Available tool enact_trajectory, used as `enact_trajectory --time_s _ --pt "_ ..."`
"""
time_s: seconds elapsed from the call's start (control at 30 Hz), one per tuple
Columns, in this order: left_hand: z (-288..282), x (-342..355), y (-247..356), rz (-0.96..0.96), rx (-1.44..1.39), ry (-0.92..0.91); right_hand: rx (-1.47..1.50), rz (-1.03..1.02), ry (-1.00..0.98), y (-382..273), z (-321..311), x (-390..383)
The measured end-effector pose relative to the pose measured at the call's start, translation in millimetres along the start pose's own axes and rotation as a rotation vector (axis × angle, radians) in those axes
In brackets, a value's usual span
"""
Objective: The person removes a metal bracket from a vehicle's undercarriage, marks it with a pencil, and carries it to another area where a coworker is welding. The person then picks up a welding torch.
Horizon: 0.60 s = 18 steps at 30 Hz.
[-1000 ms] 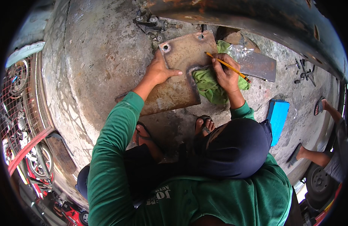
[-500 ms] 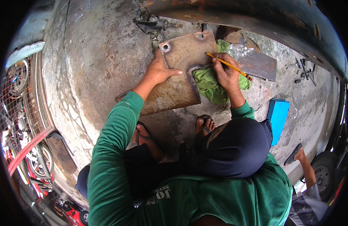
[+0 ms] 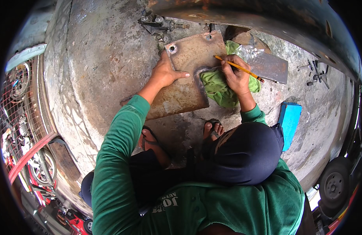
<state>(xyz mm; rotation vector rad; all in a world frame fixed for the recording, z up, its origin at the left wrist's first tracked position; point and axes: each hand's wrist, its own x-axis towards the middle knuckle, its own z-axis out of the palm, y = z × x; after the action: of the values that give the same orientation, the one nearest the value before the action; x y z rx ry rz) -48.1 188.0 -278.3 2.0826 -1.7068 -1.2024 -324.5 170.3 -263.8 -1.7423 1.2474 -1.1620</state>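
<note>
A rusty steel plate (image 3: 177, 102) with two holes along its top edge and a notch in its right side lies on the concrete. My left hand (image 3: 165, 72) grips its upper left edge, thumb lying on the face. In my right hand (image 3: 235, 78) is a yellow pencil (image 3: 252, 73), its tip at the plate's right side above the notch. Crumpled green cloth (image 3: 220, 90) is under that hand and in the notch. A flat dark steel piece (image 3: 274, 68) and some clear plastic (image 3: 249, 53) lie just beyond, to the right.
A large dark metal part (image 3: 290, 27) spans the top right. Mechanical parts (image 3: 157, 25) sit above the plate; loose tools (image 3: 318, 72) lie at right. A blue box (image 3: 288, 125) is beside my right knee, a wheel (image 3: 332, 184) further right. A red mesh fence (image 3: 28, 156) with motorcycles behind runs along the left.
The other person's sandalled feet and legs at the right have moved out of view. My right hand and pencil have shifted very slightly; my left hand stays in place on the plate.
</note>
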Motion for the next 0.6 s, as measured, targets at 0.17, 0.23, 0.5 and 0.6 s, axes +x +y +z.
enact_trajectory --time_s 0.17,0.23,0.5,0.6 --pt "-0.6 -1.0 0.0 0.018 -0.025 0.004 0.000 0.052 0.025 -1.5 -0.1 -1.1" --pt "-0.8 -1.0 1.1 0.010 -0.011 0.004 -0.003 0.023 0.026 -1.1 0.3 -0.7" --pt "0.5 0.1 0.1 -0.006 0.017 -0.002 0.009 -0.011 0.021 -4.5 2.5 0.9" --pt "-0.5 0.6 0.3 -0.013 -0.005 -0.024 0.012 -0.023 0.023 -3.3 3.4 1.3"
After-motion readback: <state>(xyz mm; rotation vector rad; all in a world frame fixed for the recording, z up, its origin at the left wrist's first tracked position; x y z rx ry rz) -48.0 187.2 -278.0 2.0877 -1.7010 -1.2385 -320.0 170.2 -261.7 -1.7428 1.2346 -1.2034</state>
